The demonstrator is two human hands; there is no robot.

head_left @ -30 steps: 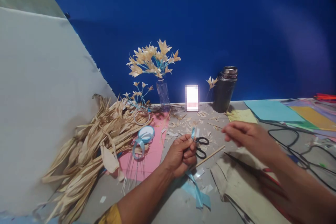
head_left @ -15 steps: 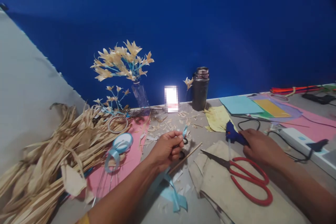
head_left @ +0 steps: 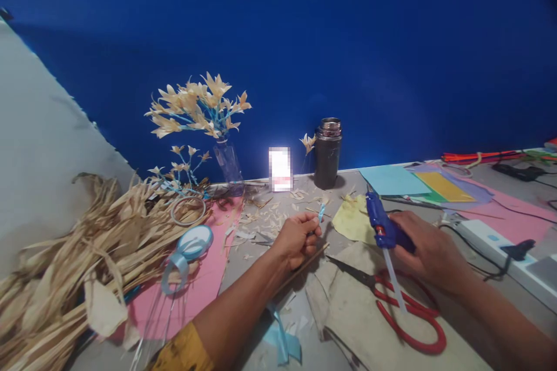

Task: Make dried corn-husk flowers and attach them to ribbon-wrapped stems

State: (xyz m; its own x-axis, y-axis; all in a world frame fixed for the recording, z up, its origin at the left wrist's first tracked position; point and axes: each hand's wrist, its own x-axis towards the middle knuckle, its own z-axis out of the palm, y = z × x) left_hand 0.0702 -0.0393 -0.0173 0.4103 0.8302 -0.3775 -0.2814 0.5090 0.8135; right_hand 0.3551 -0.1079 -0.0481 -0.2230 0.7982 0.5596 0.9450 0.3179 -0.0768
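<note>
My left hand (head_left: 301, 237) is closed in a pinch around a small piece wrapped in light blue ribbon (head_left: 322, 212), its tip standing up past the fingers. My right hand (head_left: 420, 243) grips the handle of a blue glue gun (head_left: 378, 220), its nozzle tilted up and a clear glue stick (head_left: 395, 281) jutting from its back end. Below the gun, red-handled scissors (head_left: 409, 333) lie on a beige cloth (head_left: 348, 307). A thin brown stick (head_left: 300, 271) rests under my left wrist. A light blue ribbon strip (head_left: 282, 348) lies near the front.
Dried husks (head_left: 56, 266) heap at left beside a ribbon roll (head_left: 195, 242) on pink paper (head_left: 209, 290). Behind stand a bottle of husk flowers (head_left: 228, 168), a lit screen (head_left: 281, 169) and a dark flask (head_left: 327, 156). A power strip (head_left: 500, 243) and coloured sheets (head_left: 394, 178) lie at right.
My right hand has lifted the glue gun and turned its nozzle upward, bringing the glue stick into fuller view. My left hand has shifted slightly right with the ribbon-wrapped piece.
</note>
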